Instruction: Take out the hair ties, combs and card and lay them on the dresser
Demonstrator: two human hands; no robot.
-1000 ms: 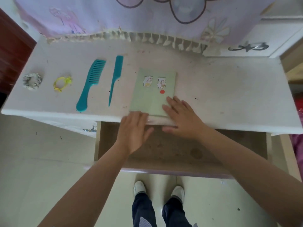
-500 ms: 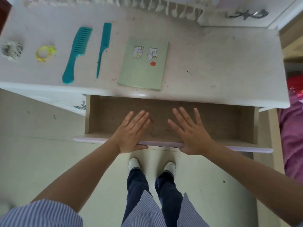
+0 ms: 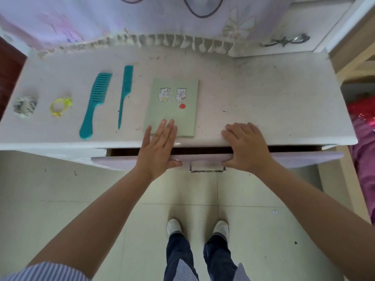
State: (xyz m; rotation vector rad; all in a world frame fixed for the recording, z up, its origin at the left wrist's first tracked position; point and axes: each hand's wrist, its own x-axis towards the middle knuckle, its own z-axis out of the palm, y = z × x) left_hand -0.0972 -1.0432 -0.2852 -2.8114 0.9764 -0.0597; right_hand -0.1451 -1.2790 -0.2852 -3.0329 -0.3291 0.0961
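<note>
Ties [image 3: 25, 105] [image 3: 60, 105], combs [image 3: 95, 105] [image 3: 124, 94] and card [image 3: 172, 107] all lie in a row across the upper half of the frame, on the dresser [image 3: 263, 98]. My left hand [image 3: 159, 151] and right hand [image 3: 246, 148] press flat and empty against the drawer [image 3: 121, 160] front at centre, grasping nothing. My left fingertips overlap the card's near edge, so I judge a shove could nudge it crooked, or pinch fingers in the gap.

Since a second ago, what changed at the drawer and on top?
The drawer was wide open and is now pushed nearly shut, both hands on its front: left hand, right hand. Neither hand grips anything. Hair ties, combs and card stayed in their row on the dresser.
</note>
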